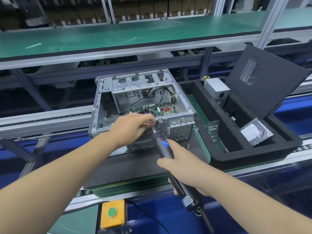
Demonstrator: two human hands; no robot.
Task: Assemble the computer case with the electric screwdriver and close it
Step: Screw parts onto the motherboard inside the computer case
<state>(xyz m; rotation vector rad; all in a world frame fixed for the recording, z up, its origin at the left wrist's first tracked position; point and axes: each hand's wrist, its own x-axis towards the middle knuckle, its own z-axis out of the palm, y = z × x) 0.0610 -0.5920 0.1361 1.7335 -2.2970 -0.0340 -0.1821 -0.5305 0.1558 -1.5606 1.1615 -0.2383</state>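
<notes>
**Screw placement at rear edge of case: driver tip being seated**

Computer case [135,105] lies on its side on the dark mat [135,166], open face up, side panel off; motherboard [160,109] and loose cables visible inside. All positions below are given relative to the case.

Left hand [133,127] rests over the near top rim, fingers curled together at the rim, apparently pinching a small screw or steadying the bit. The screw itself is hidden under the fingertips; cannot confirm it.

Right hand [184,168] is wrapped around the electric screwdriver [170,159], index finger extended along the barrel. Tool runs diagonally from in front of the case up to its near rim, the tip meeting the left fingertips.

Side panel [263,80] stands tilted, to the right of the case, well apart, leaning in a black foam tray [219,159]. Same tray holds a power supply [217,90] and a hard drive [256,132]. A loose screw [188,146] lies on the mat just off the near right corner.

Judgement: step in hand is fastening at the rear rim; closing not yet begun. Next move calls for the bit square in the screw head, axis in line with the hole, left fingers clear before triggering. The tool's slanted approach risks cam-out.
</notes>
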